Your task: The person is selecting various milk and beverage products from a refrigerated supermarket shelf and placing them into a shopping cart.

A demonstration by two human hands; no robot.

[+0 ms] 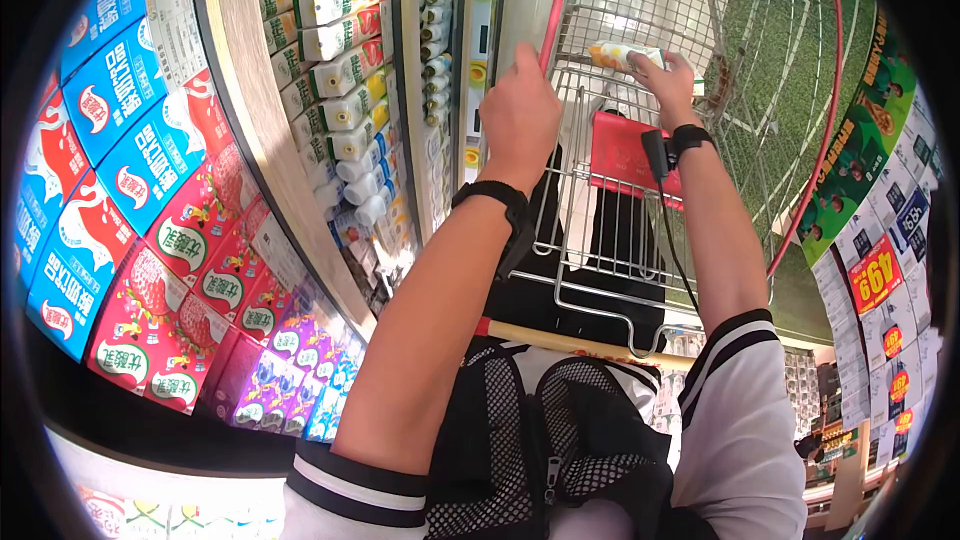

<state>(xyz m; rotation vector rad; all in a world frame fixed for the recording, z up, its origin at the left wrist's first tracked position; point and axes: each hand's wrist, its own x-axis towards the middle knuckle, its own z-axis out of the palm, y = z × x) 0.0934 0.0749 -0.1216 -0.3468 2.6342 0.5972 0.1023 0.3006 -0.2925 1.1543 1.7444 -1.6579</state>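
My left hand [520, 125] is closed around the near end of the red side rail [558, 10] of a wire shopping cart [590, 230]. My right hand [663, 85] is over the cart and holds a white carton with orange pictures [608, 54], likely a juice carton, by one end. The carton lies sideways in my fingers, with the wire mesh behind it. Both wrists wear black bands, and a dark cable hangs from the right one. Below the right hand, a red panel [630, 155] is set in the cart's folding seat.
On the left, a refrigerated shelf holds rows of juice cartons [345, 45] and bottles [435, 20]. Nearer stand stacked blue and red milk-drink boxes [120, 175]. To the right are green patterned flooring [760, 90] and a display with price signs [873, 275].
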